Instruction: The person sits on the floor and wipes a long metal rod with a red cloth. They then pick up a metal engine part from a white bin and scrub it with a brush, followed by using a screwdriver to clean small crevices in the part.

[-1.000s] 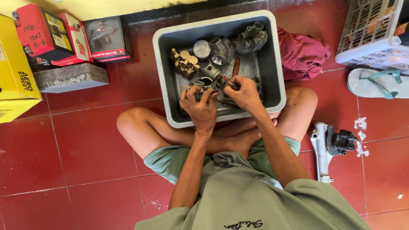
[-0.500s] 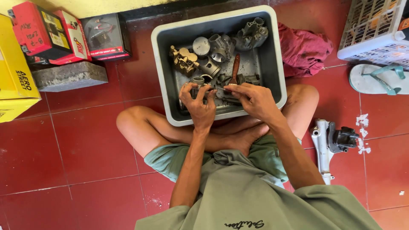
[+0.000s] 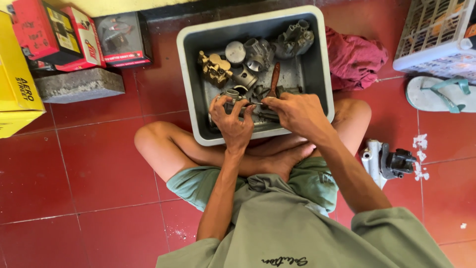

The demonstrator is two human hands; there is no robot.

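At the far left we see a yellow box (image 3: 17, 94), then red boxes (image 3: 54, 34) and a grey stone block (image 3: 79, 85) on the red tiled floor (image 3: 74, 178). In the middle stands a grey plastic tub (image 3: 191, 79), resting against our crossed legs. It holds a brass-coloured part (image 3: 214, 68), several grey metal parts (image 3: 258, 53) and a brush with a reddish wooden handle (image 3: 274, 78). Our left hand (image 3: 230, 121) is clenched around a small metal part (image 3: 230, 97) over the near half of the tub. Our right hand (image 3: 292, 111) pinches a thin metal tool (image 3: 255, 103) whose tip meets that part. Right of the tub lies a dark red rag (image 3: 354, 57). Further right are a white basket (image 3: 436, 37), a sandal (image 3: 439, 97) and a metal bracket (image 3: 384, 161) beside our knee.
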